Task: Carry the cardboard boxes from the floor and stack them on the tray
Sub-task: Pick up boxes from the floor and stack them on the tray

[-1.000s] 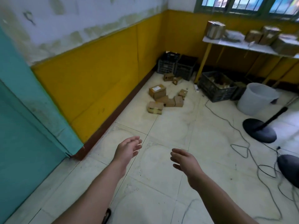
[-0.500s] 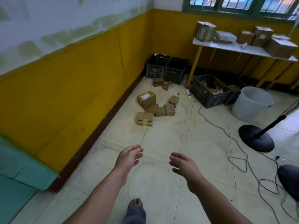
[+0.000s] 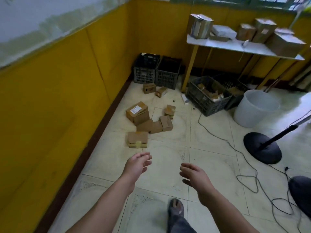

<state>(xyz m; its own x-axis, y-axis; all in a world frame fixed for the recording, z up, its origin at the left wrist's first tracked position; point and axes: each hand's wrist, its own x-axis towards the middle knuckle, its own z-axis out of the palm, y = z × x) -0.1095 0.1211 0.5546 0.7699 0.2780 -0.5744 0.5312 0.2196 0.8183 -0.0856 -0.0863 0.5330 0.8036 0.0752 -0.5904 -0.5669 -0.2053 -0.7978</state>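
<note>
Well, both my hands hang out in front of me above the pale tiled floor [image 3: 168, 165], and they hold nothing. My left hand [image 3: 137, 165] has its fingers loosely spread and a little bent, palm turned inward. My right hand [image 3: 196, 175] mirrors it, fingers relaxed and apart, palm facing the other. The two are apart, with floor tiles showing between them.

The brown cardboard boxes [image 3: 151, 125] lie scattered on the floor ahead of me, close to the yellow wall [image 3: 67, 84]. Nearest to my left hand is a flat box with a strip of yellowish tape [image 3: 138, 139]. Behind it a few boxes lie touching one another, and the largest box, with a white label [image 3: 137, 112], leans tilted at their left. Two small boxes [image 3: 149, 88] sit further back, just in front of two dark plastic crates [image 3: 156, 71] in the corner.

To the right stands a white tabletop [image 3: 235, 46] carrying more boxes, with another dark crate [image 3: 207, 98] under it and a white plastic bucket [image 3: 255, 108] beside that. A black round fan base [image 3: 262, 147] and a dark cable [image 3: 235, 148] lie on the floor at my right. My sandalled foot [image 3: 175, 206] shows below my right hand.
</note>
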